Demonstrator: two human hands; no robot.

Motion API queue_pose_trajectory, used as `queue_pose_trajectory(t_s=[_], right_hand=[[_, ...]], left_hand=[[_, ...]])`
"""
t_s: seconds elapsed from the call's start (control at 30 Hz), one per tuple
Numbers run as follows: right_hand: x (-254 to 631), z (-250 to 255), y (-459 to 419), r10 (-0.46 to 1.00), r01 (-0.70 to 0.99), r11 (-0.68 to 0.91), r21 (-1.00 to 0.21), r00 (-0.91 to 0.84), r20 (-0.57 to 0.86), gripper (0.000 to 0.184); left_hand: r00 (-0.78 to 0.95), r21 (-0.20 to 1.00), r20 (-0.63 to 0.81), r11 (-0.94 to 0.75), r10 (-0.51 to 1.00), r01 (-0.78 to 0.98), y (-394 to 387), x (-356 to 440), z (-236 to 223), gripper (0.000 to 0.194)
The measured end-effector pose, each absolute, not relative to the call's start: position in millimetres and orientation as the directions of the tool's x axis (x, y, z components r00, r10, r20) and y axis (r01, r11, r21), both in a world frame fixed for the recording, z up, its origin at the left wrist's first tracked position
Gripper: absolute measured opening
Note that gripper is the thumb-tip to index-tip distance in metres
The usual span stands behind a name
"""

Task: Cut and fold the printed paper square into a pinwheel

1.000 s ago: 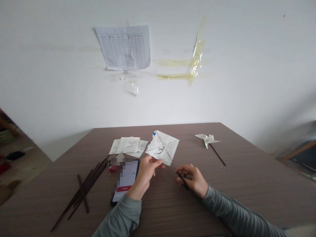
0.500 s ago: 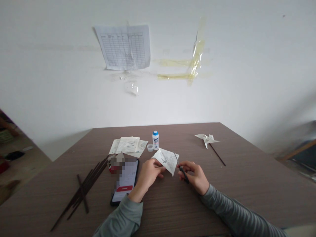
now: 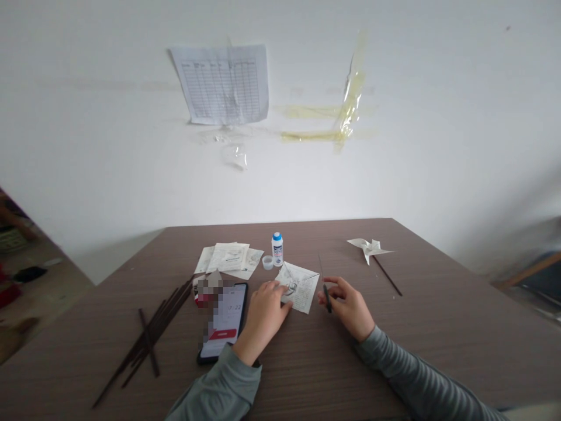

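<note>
A square of printed paper (image 3: 302, 292) with cut lines running in from its corners lies near the middle of the table. My left hand (image 3: 267, 304) grips its left edge, fingers over the print and thumb at the lower side. In my right hand (image 3: 346, 304) is a pair of dark-handled scissors (image 3: 328, 297), blades pointing away from me, just right of the paper and apart from it. Behind the paper stands a white glue bottle (image 3: 277, 250) with a blue cap, beside a small translucent cap (image 3: 267, 262).
Loose printed papers (image 3: 230, 257) lie back left. A phone (image 3: 228, 327) is left of my left hand, near a small box (image 3: 205, 287), partly blurred. Several dark sticks (image 3: 153, 327) lie farther left. A paper pinwheel (image 3: 370, 249) on a stick rests at the right.
The paper has turned and come down flatter, showing more of its face. My right hand has drawn the scissors away from the paper's right edge.
</note>
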State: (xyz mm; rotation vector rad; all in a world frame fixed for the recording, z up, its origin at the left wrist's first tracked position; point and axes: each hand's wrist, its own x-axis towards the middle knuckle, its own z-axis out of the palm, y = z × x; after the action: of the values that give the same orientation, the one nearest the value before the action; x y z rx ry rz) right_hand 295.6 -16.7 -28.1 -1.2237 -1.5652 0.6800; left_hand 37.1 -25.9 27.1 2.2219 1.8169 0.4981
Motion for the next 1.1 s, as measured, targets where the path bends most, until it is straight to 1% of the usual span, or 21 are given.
queue_pose_trajectory(t_s=[0.07, 0.13, 0.27, 0.33, 0.4, 0.47, 0.53, 0.6, 0.63, 0.7, 0.83, 0.97, 1.1], right_hand=[[300, -29, -12, 0.950, 0.349, 0.292, -0.890, 0.002, 0.312, 0.046], [306, -29, -8, 0.956, 0.350, 0.274, -0.896, 0.007, 0.295, 0.043], [314, -27, 4, 0.939, 0.422, 0.321, -0.848, -0.021, 0.344, 0.039], [315, -23, 11, 0.924, 0.521, 0.348, -0.779, -0.053, 0.378, 0.037], [311, -17, 18, 0.921, 0.647, 0.344, -0.680, -0.093, 0.377, 0.036], [303, -10, 25, 0.930, 0.760, 0.322, -0.564, -0.142, 0.339, 0.035], [292, -3, 31, 0.942, 0.832, 0.295, -0.470, -0.171, 0.289, 0.034], [281, 2, 36, 0.948, 0.873, 0.284, -0.396, -0.195, 0.250, 0.023], [277, 3, 38, 0.948, 0.877, 0.287, -0.384, -0.203, 0.244, 0.017], [271, 2, 42, 0.945, 0.879, 0.298, -0.372, -0.216, 0.247, 0.011], [269, -8, 47, 0.931, 0.867, 0.335, -0.369, -0.245, 0.269, 0.011], [275, -20, 50, 0.900, 0.826, 0.410, -0.387, -0.299, 0.316, 0.014], [286, -25, 53, 0.887, 0.784, 0.442, -0.435, -0.312, 0.340, 0.014]], left_hand=[[0.184, 0.385, 0.096, -0.207, 0.978, 0.899, -26, 37, 24, 0.035], [0.196, 0.384, 0.064, -0.206, 0.978, 0.900, -27, 37, 24, 0.038], [0.220, 0.391, 0.038, -0.217, 0.975, 0.894, -30, 42, 27, 0.043], [0.223, 0.399, 0.053, -0.226, 0.973, 0.889, -31, 44, 27, 0.043], [0.220, 0.402, 0.075, -0.231, 0.973, 0.886, -33, 47, 25, 0.042], [0.217, 0.394, 0.094, -0.237, 0.972, 0.888, -33, 48, 23, 0.041], [0.219, 0.381, 0.103, -0.242, 0.970, 0.892, -33, 49, 19, 0.041], [0.230, 0.370, 0.103, -0.252, 0.968, 0.894, -33, 48, 17, 0.042], [0.235, 0.368, 0.100, -0.255, 0.967, 0.894, -33, 48, 17, 0.042], [0.239, 0.369, 0.091, -0.256, 0.967, 0.894, -32, 48, 17, 0.041], [0.242, 0.376, 0.078, -0.254, 0.967, 0.891, -30, 47, 16, 0.040], [0.253, 0.388, 0.105, -0.274, 0.962, 0.880, -27, 45, 10, 0.036], [0.246, 0.407, 0.126, -0.277, 0.961, 0.871, -25, 44, 6, 0.037]])
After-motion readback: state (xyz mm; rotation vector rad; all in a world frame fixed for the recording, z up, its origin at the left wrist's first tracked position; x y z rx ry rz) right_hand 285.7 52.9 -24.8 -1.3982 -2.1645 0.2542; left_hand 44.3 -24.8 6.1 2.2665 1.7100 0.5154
